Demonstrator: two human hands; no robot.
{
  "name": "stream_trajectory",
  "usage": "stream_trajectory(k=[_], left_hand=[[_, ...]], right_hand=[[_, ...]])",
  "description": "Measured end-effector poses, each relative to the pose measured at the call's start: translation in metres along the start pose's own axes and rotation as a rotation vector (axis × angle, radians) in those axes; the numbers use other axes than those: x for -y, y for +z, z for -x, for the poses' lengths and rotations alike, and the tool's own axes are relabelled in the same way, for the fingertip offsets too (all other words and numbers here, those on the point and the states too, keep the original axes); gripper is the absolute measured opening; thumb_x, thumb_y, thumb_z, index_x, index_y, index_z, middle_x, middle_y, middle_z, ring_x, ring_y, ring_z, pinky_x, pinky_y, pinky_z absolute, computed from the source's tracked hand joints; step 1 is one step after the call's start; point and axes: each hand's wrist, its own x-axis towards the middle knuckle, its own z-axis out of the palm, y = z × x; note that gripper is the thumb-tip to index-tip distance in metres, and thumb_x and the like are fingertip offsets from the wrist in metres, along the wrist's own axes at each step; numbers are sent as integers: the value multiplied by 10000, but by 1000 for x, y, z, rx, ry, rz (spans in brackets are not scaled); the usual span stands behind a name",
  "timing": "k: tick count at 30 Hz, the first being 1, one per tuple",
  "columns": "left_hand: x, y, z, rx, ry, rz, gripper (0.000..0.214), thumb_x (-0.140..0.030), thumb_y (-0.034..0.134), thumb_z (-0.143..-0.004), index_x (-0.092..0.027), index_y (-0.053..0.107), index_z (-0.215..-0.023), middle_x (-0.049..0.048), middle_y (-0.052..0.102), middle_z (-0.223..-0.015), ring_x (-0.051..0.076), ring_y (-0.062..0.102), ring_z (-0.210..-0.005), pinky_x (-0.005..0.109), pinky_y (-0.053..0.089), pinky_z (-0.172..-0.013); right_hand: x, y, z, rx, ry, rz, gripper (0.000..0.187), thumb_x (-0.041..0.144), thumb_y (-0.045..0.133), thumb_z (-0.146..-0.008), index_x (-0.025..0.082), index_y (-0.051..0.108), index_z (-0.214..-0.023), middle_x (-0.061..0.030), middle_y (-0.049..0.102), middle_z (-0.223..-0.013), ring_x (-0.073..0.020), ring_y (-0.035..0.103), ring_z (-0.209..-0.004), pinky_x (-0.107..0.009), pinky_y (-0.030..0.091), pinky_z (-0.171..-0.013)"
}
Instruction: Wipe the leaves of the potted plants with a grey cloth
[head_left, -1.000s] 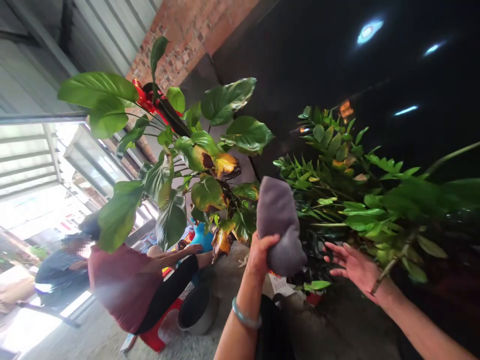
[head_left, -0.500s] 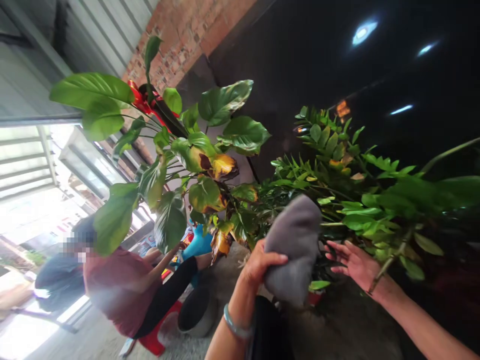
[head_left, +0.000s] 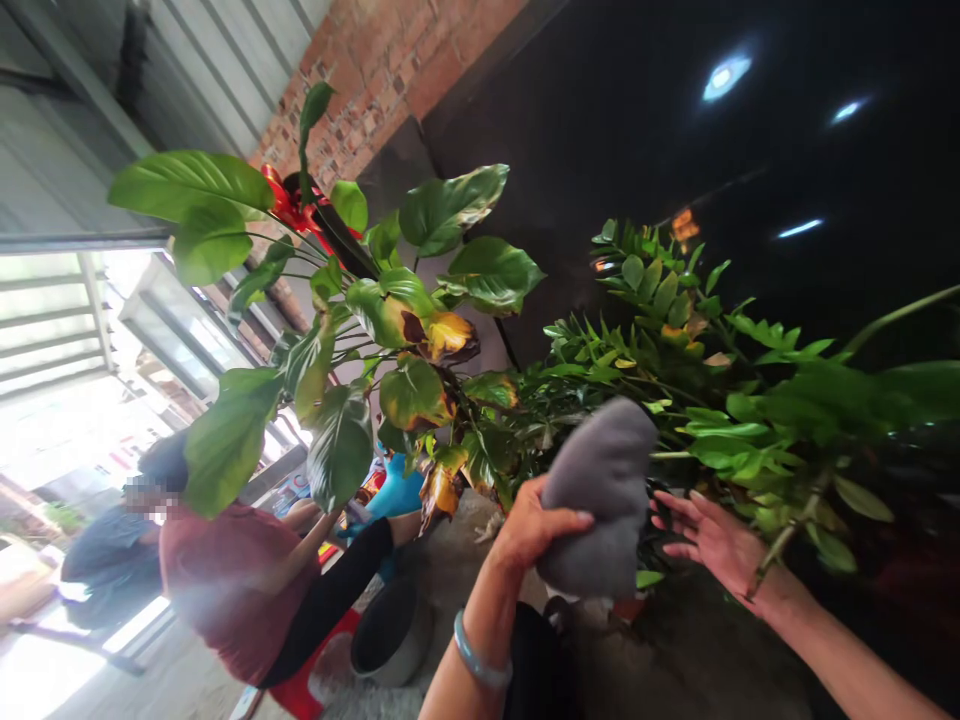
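My left hand (head_left: pixel 529 525) is closed on a folded grey cloth (head_left: pixel 600 490), which it presses against the fronds of a bushy green plant with small glossy leaflets (head_left: pixel 697 400). A pale bangle sits on that wrist. To the right, my right hand (head_left: pixel 712 540) is open, fingers spread, palm toward the cloth, with a stem of the same plant crossing its wrist. Left of the cloth rises a large-leaved plant (head_left: pixel 390 310), some leaves yellowed and brown, with a red ribbon near its top.
A person in a maroon top (head_left: pixel 232 580) bends at the lower left beside a grey pot (head_left: pixel 390 630) and a red stool. Another person in dark blue sits behind. A brick wall (head_left: pixel 390 70) and a dark glossy panel (head_left: pixel 675 130) stand behind the plants.
My left hand has carried the grey cloth rightward and down, from in front of the large-leaved plant onto the small-leaved plant's fronds. My right hand has stayed open in nearly the same place.
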Motion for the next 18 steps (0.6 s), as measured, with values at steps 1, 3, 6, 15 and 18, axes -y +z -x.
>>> stream_trajectory(k=[1,3,6,15,18], left_hand=[[-7,0,-9,-89,61,75,409,-293,801,-420,-140,728,-792,33,679,-668,164,565,-584,284,438,-594],[-10,3,-29,-302,154,155,404,-331,789,-435,-139,703,-780,35,676,-671,166,565,-595,284,442,-599],[12,10,-40,-456,175,-46,241,-264,736,-483,-166,684,-697,17,657,-636,161,540,-600,272,432,-596],[25,1,4,61,-33,-315,284,-211,732,-467,-179,731,-749,-38,626,-600,136,508,-571,242,404,-564],[7,-4,-11,-243,134,-162,279,-289,713,-500,-159,692,-745,-9,631,-614,148,515,-579,264,428,-577]], right_hand=[[2,-2,-2,20,31,9,284,467,689,-717,245,772,-875,-103,768,-1032,-303,690,-941,-387,586,-642],[5,-5,-5,51,69,15,322,479,694,-703,236,777,-897,-109,756,-1090,-319,678,-993,-406,584,-677],[3,-4,-5,27,47,11,342,519,657,-729,241,780,-886,-100,757,-1090,-315,678,-997,-397,580,-670],[1,-10,-5,42,31,-6,259,489,679,-718,250,760,-774,-86,785,-901,-318,698,-920,-411,586,-677],[7,-15,-10,92,88,39,356,504,647,-724,224,766,-910,-127,755,-1091,-347,658,-1062,-440,583,-735]])
